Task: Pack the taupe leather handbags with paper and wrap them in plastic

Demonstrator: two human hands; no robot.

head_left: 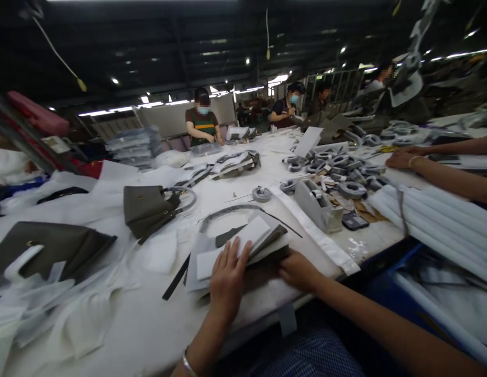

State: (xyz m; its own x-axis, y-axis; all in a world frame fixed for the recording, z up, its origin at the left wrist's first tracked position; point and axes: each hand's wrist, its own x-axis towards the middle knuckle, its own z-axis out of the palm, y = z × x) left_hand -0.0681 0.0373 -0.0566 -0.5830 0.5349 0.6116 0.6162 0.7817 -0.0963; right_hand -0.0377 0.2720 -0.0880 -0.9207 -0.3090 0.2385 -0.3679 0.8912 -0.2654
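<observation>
Although many things lie around, the tape dispenser [318, 207] on the desk [157, 319] is easy to find, and I give the other places from it. Nearer to the person than the dispenser, and to its left, the dark bag [269, 255] lies flat, with the white pad [253, 233] on its top. The left hand [228, 267] is spread upon this pad, palm down, and it grasps nothing. The right hand [298, 269] is at the bag's edge which is closer to the dispenser; its fingertips are hidden there, so I cannot tell if they grip the edge. As for progress, I judge that the work on this bag is about in the middle: the handle loop [231, 209], left of the dispenser, already seems to have its grey covering, and the pad is already placed. However, the dark strap [176, 277], farther to the left of the dispenser, sticks out loose, and the layers are not yet lying even. Left of the dispenser and well apart, another bag [145, 209] shows no pad on it, so it is perhaps less advanced. Just beside the dispenser lies the phone [354, 221].
</observation>
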